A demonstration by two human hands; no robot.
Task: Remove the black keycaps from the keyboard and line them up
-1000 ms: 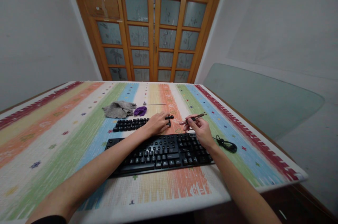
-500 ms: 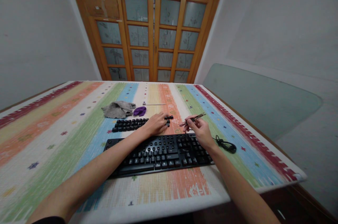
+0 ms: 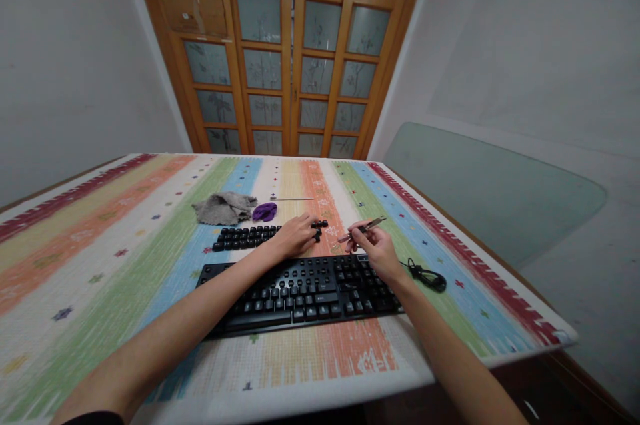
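Observation:
A black keyboard [image 3: 300, 301] lies in front of me, some of its keycaps taken off along the upper rows. Behind it, loose black keycaps [image 3: 245, 238] stand in rows on the cloth. My left hand [image 3: 299, 235] rests at the right end of those rows, its fingertips closed around a keycap [image 3: 317, 236] and partly hiding others. Above the keyboard's upper right part, my right hand [image 3: 377, 245] grips slim metal tweezers [image 3: 376, 221], which point to the left. My forearms cover parts of the keyboard.
Beyond the keycaps lie a grey cloth [image 3: 225, 208], a purple cloth [image 3: 265, 212] and a thin rod [image 3: 295, 199]. A coiled black cable [image 3: 430, 278] sits right of the keyboard. A striped tablecloth [image 3: 125, 265] covers the table, with walls on both sides.
My right hand and the tweezers have shifted and turned very slightly. My left hand stays at the keycaps with little visible motion.

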